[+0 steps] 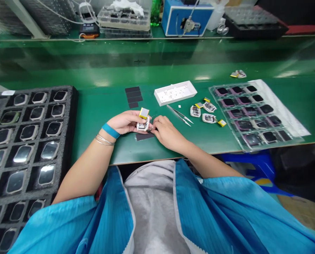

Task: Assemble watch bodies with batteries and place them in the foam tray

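My left hand [124, 122] is closed around a small white watch body [143, 125] with a yellow-wrapped battery [144, 113] flipped up above it. My right hand [165, 131] meets it from the right, fingertips pinched against the watch body's edge; what they pinch is too small to make out. Both hands rest just above a dark strip [144, 136] lying on the green table [107, 106].
A black foam tray [71, 116] of watch bodies fills the left. Tweezers [180, 115], a white box [174, 92], dark strips [133, 96] and loose watch bodies [205, 113] lie ahead. A clear tray [252, 116] of screens sits right. Equipment lines the far shelf.
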A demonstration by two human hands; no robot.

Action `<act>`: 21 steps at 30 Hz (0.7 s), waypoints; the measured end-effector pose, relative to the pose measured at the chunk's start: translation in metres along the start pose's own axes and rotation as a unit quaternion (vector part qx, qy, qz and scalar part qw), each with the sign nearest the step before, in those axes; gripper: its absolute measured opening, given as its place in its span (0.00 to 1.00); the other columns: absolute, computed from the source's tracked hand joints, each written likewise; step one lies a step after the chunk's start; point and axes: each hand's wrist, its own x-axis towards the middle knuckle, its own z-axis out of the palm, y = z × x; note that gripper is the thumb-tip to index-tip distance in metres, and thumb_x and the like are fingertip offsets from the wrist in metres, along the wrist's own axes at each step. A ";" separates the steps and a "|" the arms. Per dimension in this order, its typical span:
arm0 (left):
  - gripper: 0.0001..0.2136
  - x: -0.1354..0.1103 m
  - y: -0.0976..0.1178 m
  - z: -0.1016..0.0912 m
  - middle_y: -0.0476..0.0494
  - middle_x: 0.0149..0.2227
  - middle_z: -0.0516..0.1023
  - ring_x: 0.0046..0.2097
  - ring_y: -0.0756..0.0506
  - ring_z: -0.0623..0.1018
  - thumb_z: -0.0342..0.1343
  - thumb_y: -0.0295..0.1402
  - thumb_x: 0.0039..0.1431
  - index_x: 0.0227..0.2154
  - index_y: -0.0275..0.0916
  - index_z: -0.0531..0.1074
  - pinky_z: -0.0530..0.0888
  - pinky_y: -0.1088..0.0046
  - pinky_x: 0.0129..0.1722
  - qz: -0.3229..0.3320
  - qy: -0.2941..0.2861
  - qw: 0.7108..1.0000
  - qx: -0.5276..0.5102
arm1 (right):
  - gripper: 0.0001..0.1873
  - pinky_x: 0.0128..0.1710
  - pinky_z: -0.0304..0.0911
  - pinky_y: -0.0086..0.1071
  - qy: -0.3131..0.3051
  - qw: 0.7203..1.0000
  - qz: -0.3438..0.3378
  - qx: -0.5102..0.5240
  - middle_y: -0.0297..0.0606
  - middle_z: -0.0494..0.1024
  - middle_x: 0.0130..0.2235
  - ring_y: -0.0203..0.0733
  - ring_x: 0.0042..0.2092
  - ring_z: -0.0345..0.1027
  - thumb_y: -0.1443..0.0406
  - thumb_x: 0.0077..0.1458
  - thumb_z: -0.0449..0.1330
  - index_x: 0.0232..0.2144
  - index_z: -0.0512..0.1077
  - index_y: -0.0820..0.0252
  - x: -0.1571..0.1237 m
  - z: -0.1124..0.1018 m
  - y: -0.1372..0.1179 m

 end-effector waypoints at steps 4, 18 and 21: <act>0.09 -0.002 0.001 0.000 0.37 0.34 0.85 0.37 0.44 0.85 0.64 0.24 0.53 0.38 0.32 0.77 0.81 0.52 0.52 0.001 -0.001 1.000 0.000 | 0.06 0.50 0.65 0.46 0.083 0.990 -0.114 -0.002 0.47 0.74 0.46 0.50 0.48 0.65 0.71 0.65 0.55 0.35 0.70 0.58 -0.020 0.005 0.008; 0.09 0.014 -0.002 0.011 0.47 0.29 0.80 0.30 0.50 0.82 0.60 0.18 0.54 0.37 0.33 0.73 0.83 0.70 0.36 0.097 0.224 0.970 -0.012 | 0.15 0.37 0.72 0.37 0.084 0.925 -0.037 0.368 0.36 0.79 0.30 0.41 0.33 0.74 0.57 0.45 0.73 0.25 0.72 0.58 0.066 -0.035 0.015; 0.08 0.015 -0.001 0.013 0.47 0.28 0.79 0.29 0.50 0.81 0.59 0.17 0.56 0.36 0.32 0.73 0.82 0.73 0.33 0.092 0.230 0.969 -0.012 | 0.17 0.37 0.72 0.36 0.066 0.915 -0.004 0.398 0.35 0.79 0.31 0.39 0.33 0.73 0.56 0.44 0.74 0.27 0.72 0.59 0.072 -0.014 0.023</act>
